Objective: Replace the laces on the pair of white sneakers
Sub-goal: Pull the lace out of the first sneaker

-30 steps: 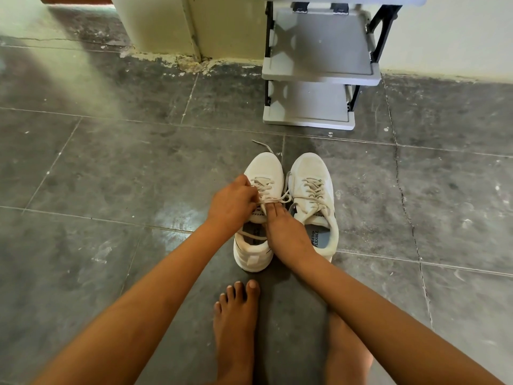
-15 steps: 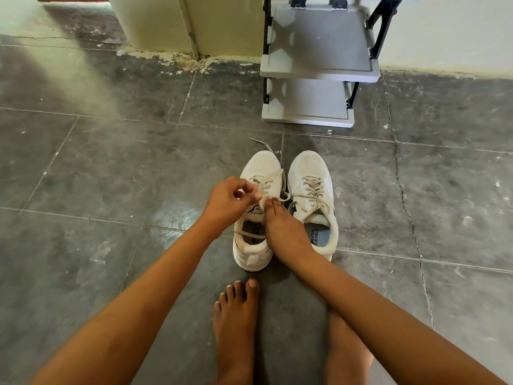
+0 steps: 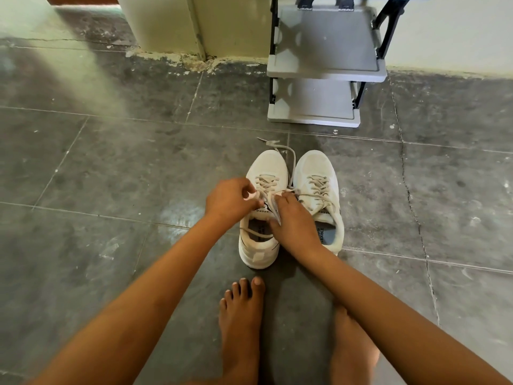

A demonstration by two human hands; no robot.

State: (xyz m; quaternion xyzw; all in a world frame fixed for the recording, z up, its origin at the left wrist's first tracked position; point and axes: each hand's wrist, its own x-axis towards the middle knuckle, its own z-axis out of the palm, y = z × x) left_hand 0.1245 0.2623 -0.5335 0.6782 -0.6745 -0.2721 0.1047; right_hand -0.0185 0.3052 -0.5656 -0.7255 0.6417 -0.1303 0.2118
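Two white sneakers stand side by side on the grey floor, toes pointing away from me. The left sneaker has its beige lace partly loosened, one end trailing past the toe onto the floor. My left hand pinches a lace strand at the sneaker's left eyelets. My right hand rests over the tongue and grips the lace against it with thumb and fingers. The right sneaker is still fully laced and untouched.
My bare feet lie just in front of the sneakers. A grey two-tier shoe rack stands against the wall beyond them. A wall corner juts out at the back left. Tiled floor spreads on both sides.
My left hand has pulled a lace strand out to the left of the sneaker. My right hand has shifted up over the tongue. The sneakers have stayed in place.
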